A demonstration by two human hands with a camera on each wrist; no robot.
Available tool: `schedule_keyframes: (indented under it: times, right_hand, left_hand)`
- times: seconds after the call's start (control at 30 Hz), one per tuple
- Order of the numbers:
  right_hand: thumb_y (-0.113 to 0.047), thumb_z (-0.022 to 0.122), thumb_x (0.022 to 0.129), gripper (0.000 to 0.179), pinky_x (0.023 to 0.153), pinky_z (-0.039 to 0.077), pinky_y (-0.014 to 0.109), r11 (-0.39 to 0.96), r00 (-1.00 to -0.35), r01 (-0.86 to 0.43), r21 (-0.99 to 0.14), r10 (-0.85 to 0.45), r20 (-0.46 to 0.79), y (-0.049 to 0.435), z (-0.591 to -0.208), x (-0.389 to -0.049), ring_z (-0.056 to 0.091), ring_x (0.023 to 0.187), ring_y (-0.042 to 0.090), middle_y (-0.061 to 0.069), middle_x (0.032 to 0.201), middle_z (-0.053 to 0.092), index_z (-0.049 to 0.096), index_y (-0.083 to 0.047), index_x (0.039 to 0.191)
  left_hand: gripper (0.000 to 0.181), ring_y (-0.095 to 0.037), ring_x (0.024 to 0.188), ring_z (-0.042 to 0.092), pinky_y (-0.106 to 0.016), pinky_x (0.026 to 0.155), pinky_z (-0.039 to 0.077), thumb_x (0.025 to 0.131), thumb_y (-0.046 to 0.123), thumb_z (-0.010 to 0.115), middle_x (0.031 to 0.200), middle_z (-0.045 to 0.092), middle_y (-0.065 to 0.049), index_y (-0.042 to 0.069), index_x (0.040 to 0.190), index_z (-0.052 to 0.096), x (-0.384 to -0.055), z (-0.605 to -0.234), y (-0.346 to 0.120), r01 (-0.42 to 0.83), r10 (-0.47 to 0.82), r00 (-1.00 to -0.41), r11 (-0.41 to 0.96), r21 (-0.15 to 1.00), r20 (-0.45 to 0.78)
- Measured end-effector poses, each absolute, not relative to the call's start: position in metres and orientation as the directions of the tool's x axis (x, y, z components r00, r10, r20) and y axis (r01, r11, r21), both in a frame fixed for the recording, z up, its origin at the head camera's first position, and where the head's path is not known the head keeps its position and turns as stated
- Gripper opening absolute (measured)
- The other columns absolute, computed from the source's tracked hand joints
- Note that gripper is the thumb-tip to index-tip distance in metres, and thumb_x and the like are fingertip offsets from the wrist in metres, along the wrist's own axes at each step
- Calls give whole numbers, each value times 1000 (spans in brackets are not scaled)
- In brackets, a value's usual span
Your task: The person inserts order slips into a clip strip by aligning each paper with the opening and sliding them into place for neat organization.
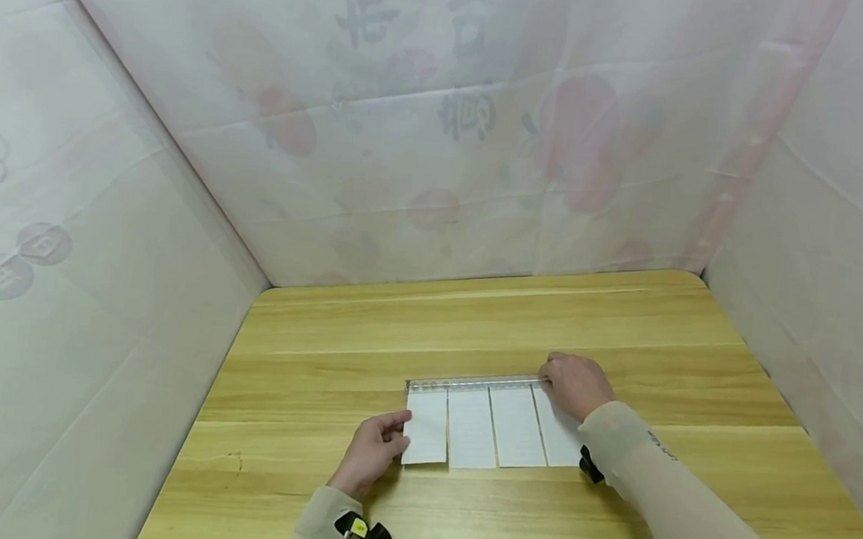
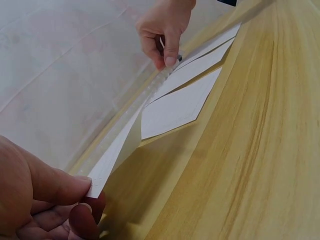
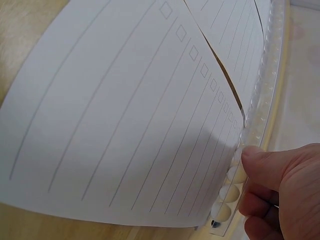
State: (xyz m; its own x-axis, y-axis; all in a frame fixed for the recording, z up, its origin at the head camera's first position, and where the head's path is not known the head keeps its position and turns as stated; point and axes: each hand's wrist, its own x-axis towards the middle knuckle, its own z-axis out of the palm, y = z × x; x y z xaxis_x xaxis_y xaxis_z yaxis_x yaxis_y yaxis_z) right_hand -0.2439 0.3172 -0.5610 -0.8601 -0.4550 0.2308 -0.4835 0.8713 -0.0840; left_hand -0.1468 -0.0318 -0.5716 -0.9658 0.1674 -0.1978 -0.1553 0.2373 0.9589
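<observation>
Several white paper slips (image 1: 473, 429) lie side by side on the wooden table, their top edges along a clear plastic strip (image 1: 469, 381). My left hand (image 1: 374, 452) pinches the outer edge of the leftmost slip (image 2: 114, 152) between thumb and fingers. In the left wrist view that slip is tilted up off the table. At the far end of the strip, my right hand (image 1: 576, 385) pinches its edge. Ruled lines and small boxes show on the rightmost slip (image 3: 120, 120), close by that hand. Rounded bumps run along the plastic strip (image 3: 250, 145).
The wood-grain table (image 1: 305, 352) has rounded far corners. Pale printed cloth walls (image 1: 423, 177) enclose it at the back and both sides. Each wrist wears a black band; the left wrist's camera mount (image 1: 364, 532) shows a yellow label.
</observation>
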Motion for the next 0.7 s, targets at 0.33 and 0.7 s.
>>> schedule_keyframes:
  times: [0.33,0.7]
  right_hand:
    - [-5,73,82,10,63,53,36,873,-862,-482,-79,-456,221,316,-560,-244,64,72,18,-1,78,64,76,-14,81]
    - [-6,74,82,8,65,54,37,873,-865,-480,-90,-453,217,317,-561,-244,64,73,19,-1,79,64,77,-13,83]
  left_hand:
    - [42,-23,96,47,-21,69,44,90,-5,57,119,57,-18,-8,132,52,-146,-567,-29,-153,151,-970,230,961,-191]
    - [42,-21,94,48,-21,65,45,90,-2,60,118,58,-14,-5,132,54,-153,-584,-31,-146,143,-972,250,957,-186]
